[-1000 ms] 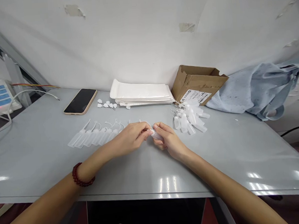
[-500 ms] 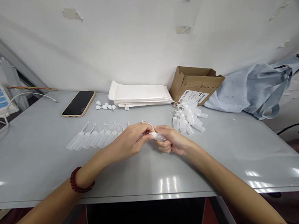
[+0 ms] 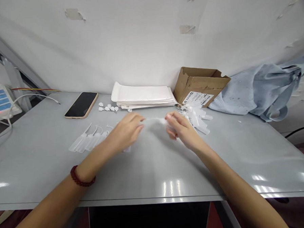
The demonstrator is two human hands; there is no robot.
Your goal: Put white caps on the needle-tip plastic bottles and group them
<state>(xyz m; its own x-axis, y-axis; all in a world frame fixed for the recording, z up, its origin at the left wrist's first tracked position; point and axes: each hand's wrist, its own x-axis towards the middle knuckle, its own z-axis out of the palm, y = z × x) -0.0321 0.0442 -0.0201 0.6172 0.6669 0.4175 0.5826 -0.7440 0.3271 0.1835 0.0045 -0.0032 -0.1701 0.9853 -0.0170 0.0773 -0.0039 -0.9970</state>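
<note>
My right hand point(image 3: 179, 128) is closed around a small translucent plastic bottle, mostly hidden and blurred by motion. From its white top point(image 3: 163, 121) a thin pale strap point(image 3: 153, 119) stretches left toward my left hand point(image 3: 127, 130). The left fingers are curled and smeared, thumb and forefinger a little apart; I cannot tell whether they pinch the strap's end. Beneath and left of that hand lies a row of similar bottles point(image 3: 86, 142) with strapped tops, partly covered by my forearm. Behind my right hand is a loose pile of more bottles point(image 3: 199, 120).
Several white caps point(image 3: 107, 108) lie near a phone point(image 3: 81, 105). White padded envelopes point(image 3: 143, 94) are stacked against the wall beside an open cardboard box point(image 3: 201, 86). Blue-grey cloth point(image 3: 255, 88) is at the right; a power strip point(image 3: 2, 99) and cable are at the left.
My hands were together at the bottle's top; now they are apart and slightly farther from me. The bottle has stayed with my right hand, and its strap now spans the gap.
</note>
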